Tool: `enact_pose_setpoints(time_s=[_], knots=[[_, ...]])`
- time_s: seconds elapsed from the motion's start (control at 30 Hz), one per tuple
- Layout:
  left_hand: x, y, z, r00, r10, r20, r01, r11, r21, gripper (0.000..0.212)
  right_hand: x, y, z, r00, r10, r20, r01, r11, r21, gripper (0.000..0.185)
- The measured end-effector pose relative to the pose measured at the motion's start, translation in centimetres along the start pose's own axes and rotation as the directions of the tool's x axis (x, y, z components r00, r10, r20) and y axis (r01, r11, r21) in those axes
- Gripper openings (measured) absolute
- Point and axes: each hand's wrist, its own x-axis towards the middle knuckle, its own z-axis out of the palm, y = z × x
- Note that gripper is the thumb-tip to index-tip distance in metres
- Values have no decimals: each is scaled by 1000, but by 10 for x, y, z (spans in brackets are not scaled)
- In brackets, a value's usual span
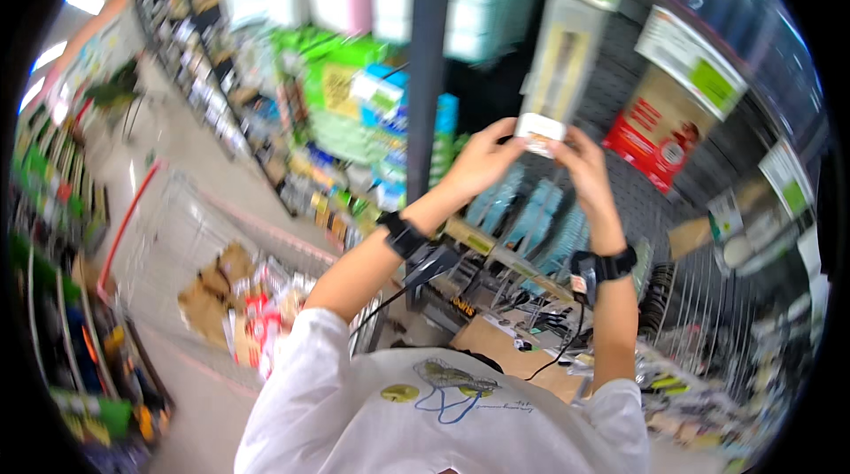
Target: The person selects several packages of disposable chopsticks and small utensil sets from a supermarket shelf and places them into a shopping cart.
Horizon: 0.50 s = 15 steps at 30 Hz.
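Both of my hands are raised in front of a store display, gripping a small white card or label (541, 134) between them. My left hand (488, 158) pinches its left end, and my right hand (584, 158) has hold of the right end. Just above the card hangs a long, narrow clear package (561, 66) with a yellowish backing. To the right of my right hand hangs a red and tan package (654, 125) under a price tag (692, 61). Blue-green packaged goods (534, 212) hang below my hands. Blur hides what the card shows.
A dark upright post (428, 69) stands left of my hands. A shopping cart with a red handle (129, 225) holds brown paper and red-white packages (255, 321) at the lower left. Below, a cardboard box (488, 348) lies near my body. Stocked shelves line the aisle.
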Motion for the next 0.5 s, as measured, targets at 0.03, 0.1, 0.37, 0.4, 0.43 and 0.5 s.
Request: enact_pose_setpoints(time_s=[0.03,0.1,0.37,0.4,0.43,0.5], knots=[[-3,-8,6,1000,10,17,-10,1000,-26,39,-8,-2,-4,999,-10,30,10,1000,8,37],[-15,-10,4,995,79,-61,-75,995,73,36,-17,-3,6,999,13,44,-12,1000,-24,36],[-86,31,3,926,176,-334,-140,982,130,35,-59,-26,28,988,16,156,-35,993,114,43],[-94,35,2,915,190,-357,-153,980,129,35,-61,-24,29,985,2,175,-24,992,126,43],[-99,35,1,907,201,-369,-168,978,121,36,-63,-20,28,983,-9,181,-15,991,135,43],[-108,40,3,904,185,-384,-153,982,113,37,-66,-16,26,979,-6,202,-34,980,194,45]])
